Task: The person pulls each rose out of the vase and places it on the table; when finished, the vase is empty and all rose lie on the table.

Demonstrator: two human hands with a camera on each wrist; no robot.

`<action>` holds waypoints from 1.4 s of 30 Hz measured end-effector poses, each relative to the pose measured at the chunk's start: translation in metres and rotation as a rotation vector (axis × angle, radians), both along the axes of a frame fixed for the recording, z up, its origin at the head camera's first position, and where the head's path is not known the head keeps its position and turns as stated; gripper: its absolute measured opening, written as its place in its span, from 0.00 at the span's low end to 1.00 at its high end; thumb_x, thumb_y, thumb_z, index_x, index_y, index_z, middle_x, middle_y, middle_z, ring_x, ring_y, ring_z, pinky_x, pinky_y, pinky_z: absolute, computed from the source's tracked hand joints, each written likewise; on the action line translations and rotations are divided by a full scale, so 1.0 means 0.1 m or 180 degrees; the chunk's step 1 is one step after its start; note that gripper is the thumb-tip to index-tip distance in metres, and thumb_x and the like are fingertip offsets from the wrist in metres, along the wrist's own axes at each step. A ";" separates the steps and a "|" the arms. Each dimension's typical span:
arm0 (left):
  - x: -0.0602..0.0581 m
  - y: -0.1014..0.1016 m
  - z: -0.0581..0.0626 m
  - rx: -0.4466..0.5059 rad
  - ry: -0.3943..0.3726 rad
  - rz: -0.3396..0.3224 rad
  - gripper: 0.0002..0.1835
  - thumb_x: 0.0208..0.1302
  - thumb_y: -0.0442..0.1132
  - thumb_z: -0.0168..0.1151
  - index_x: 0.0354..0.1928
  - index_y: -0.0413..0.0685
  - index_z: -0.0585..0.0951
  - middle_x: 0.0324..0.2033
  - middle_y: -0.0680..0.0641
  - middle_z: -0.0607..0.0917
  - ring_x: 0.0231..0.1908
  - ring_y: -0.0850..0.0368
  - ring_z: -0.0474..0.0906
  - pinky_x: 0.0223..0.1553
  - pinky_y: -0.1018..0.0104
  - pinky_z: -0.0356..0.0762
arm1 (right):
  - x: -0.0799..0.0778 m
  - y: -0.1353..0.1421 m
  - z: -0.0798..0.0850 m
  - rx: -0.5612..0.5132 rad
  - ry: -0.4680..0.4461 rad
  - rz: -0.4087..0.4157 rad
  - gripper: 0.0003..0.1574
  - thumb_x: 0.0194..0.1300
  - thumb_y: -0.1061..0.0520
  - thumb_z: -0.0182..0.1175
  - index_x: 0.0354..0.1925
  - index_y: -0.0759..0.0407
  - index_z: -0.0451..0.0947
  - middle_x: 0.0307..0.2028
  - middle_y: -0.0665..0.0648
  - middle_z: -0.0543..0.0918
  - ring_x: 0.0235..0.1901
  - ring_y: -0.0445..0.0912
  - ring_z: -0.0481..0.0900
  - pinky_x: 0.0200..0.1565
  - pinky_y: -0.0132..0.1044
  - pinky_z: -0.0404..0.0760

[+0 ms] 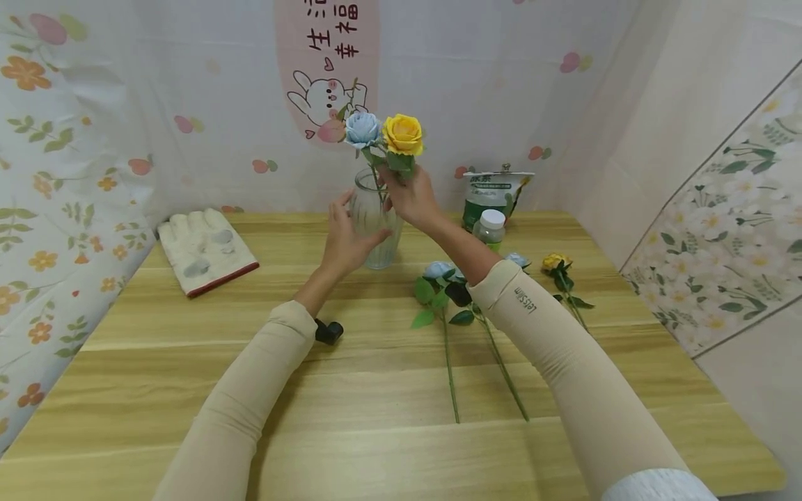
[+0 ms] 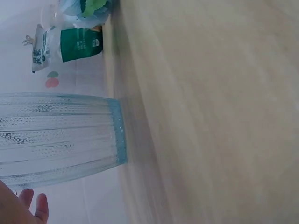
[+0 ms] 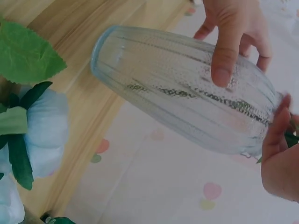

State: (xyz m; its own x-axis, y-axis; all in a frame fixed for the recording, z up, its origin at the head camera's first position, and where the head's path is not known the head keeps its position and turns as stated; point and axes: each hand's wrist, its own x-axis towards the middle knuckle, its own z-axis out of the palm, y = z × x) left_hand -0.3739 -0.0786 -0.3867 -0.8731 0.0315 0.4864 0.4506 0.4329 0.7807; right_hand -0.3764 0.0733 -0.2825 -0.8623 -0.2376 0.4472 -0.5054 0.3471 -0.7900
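Note:
A ribbed clear glass vase (image 1: 379,252) stands upright on the wooden table. My left hand (image 1: 346,243) holds it from the left; in the right wrist view its thumb (image 3: 222,70) lies across the near side of the glass. At the vase's mouth my right hand (image 1: 413,198) grips a yellow rose (image 1: 403,134) just under the bloom, its stem mostly hidden. Beside it a light blue rose (image 1: 362,130) rises from the vase. In the left wrist view the vase's lower part (image 2: 60,135) shows, with left fingertips near it.
Two blue roses (image 1: 438,270) with long stems lie right of the vase, partly behind my right arm. Farther right lies another yellow rose (image 1: 556,261). A white-capped bottle (image 1: 492,221) and a clipped green-white pouch (image 1: 481,191) stand behind. A work glove (image 1: 203,247) lies left.

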 end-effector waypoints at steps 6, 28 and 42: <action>-0.03 0.03 0.08 0.0092 0.0046 -0.0006 0.51 0.54 0.50 0.74 0.71 0.46 0.53 0.67 0.40 0.60 0.61 0.42 0.63 0.61 0.49 0.66 | 0.00 0.06 0.04 0.0084 -0.0354 0.0266 0.18 0.79 0.53 0.47 0.55 0.64 0.71 0.41 0.59 0.85 0.24 0.47 0.86 0.23 0.42 0.81; -0.13 0.08 0.36 -0.0301 0.0106 -0.0085 0.45 0.59 0.52 0.69 0.72 0.44 0.58 0.67 0.40 0.63 0.67 0.45 0.57 0.67 0.47 0.59 | 0.00 0.15 0.06 0.0098 -0.0473 0.0526 0.16 0.72 0.63 0.56 0.57 0.63 0.74 0.44 0.62 0.86 0.26 0.49 0.84 0.24 0.41 0.81; -0.12 0.09 0.35 -0.0384 0.0248 -0.0115 0.44 0.61 0.54 0.69 0.72 0.45 0.58 0.67 0.41 0.63 0.67 0.45 0.57 0.66 0.47 0.58 | 0.04 0.23 0.03 0.0238 -0.0203 0.0277 0.24 0.73 0.60 0.56 0.63 0.67 0.67 0.49 0.67 0.79 0.40 0.57 0.82 0.26 0.36 0.81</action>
